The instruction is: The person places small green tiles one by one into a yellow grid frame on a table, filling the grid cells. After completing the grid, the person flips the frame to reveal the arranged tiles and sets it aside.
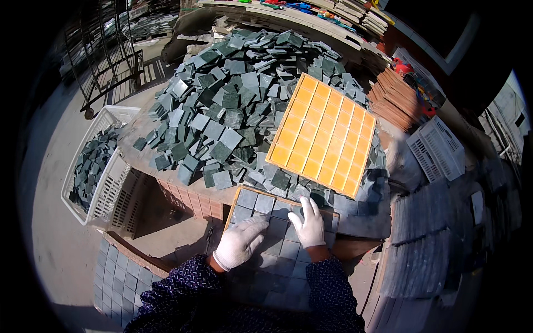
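In front of me a wooden-edged tray (237, 195) holds rows of square grey stone tiles (265, 203). My left hand (240, 242), in a white glove, rests on the left part of these tiles, its fingers close together and laid fairly flat. Toward the far right of the tray is my right hand (308, 223), also gloved, with thumb and fingers apart on the tiles. Neither hand visibly holds anything. Just beyond, an orange-yellow grid mould (321, 133) with square cells leans on a large heap of loose grey-green tiles (222, 105).
A white plastic crate (114, 191) with small tile pieces stands at the left. Below it lies another tiled panel (119, 280). At the right are stacked sheets of tile (422, 238), a white crate (438, 147) and a stack of reddish boards (393, 100). A metal cart (102, 55) stands far left.
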The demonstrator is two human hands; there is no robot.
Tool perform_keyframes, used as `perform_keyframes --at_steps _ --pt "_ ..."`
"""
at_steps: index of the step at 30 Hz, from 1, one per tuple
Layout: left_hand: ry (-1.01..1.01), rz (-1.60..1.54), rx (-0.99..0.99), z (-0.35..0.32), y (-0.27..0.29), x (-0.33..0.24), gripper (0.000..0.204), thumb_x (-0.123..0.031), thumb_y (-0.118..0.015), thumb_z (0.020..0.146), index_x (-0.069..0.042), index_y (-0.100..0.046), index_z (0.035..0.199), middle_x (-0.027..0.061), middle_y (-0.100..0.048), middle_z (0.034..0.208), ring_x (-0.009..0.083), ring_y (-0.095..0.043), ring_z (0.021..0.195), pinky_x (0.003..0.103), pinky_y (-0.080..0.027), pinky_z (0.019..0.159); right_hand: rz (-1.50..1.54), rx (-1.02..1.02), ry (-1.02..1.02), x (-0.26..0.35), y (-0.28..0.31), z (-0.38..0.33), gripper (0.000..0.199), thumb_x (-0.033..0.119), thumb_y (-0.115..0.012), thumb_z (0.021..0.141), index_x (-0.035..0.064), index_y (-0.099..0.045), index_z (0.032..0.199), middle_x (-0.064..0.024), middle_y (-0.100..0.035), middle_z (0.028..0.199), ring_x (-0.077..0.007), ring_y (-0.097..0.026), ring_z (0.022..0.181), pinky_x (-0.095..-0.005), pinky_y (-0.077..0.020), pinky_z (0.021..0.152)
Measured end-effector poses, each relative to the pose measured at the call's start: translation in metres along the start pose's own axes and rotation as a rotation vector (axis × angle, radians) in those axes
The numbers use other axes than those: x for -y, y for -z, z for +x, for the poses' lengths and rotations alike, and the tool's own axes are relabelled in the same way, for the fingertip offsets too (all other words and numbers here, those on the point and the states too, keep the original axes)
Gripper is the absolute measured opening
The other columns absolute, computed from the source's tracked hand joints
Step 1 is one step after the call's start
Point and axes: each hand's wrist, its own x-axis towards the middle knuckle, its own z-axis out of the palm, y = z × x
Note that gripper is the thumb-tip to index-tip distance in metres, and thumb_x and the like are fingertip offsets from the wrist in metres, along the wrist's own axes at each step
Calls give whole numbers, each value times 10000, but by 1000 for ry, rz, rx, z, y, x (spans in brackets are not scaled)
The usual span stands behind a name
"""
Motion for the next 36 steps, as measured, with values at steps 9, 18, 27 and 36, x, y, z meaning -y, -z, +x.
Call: perform_keyframes --at_steps 9,18,27,36 --pt "49 157 -95 -39 -8 80 670 -320 -448 1005 79 -178 1472 259 -275 1512 311 -300 1409 338 -258 1119 -373 109 182 33 -51 -63 1043 687 -606 733 -86 -362 1390 -303 -303 1471 -398 -263 1398 -523 -172 1146" --pt "93 -198 -194 -31 -15 76 619 -358 -380 1017 61 -261 1457 257 -352 1474 360 -344 1379 395 -266 1119 -335 165 188 52 -67 -53 993 701 -575 740 -8 -397 1411 -242 -316 1492 -357 -252 1415 -535 -139 1151" --pt "-61 662 135 41 -22 59 726 -559 -428 919 -74 -357 1454 121 -328 1521 318 -260 1424 539 -117 1156 31 232 223 23 -39 -49 789 448 -649 830 -31 -379 1396 -288 -328 1451 -450 -318 1343 -515 -245 1119" --pt "64 717 213 30 -27 72 809 -600 -441 896 -29 -321 1457 159 -313 1516 327 -273 1412 517 -152 1152 -243 64 90 -13 6 -72 809 426 -673 813 -36 -366 1402 -269 -341 1449 -429 -335 1343 -526 -263 1106"
